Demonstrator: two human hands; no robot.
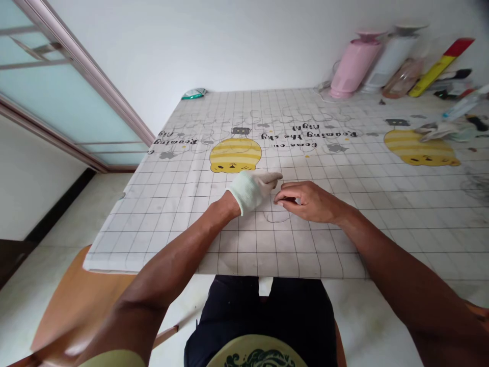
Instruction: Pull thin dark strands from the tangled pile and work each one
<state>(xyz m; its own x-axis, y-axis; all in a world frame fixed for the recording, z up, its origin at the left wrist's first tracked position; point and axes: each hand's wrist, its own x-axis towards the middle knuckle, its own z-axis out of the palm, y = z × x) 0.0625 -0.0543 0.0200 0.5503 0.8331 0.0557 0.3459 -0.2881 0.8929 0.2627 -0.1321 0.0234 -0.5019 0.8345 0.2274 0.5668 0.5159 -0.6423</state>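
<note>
My left hand, in a white knitted glove with a pale green cuff, rests low over the tablecloth. Its fingers point right and are pressed together; whatever lies between them is hidden. Facing it, my bare right hand is closed in a pinch, its fingertips just short of the glove. A thin curved wire shows under the fingertips and appears to run up into the right hand's pinch. Both hands are over the white checked tablecloth, in front of a printed yellow striped cat.
Looped thin wires lie across the table's back half. At the back right stand a pink bottle-shaped object, a white one and a yellow-red box. Another glove and a wire coil lie right. A wooden chair stands left.
</note>
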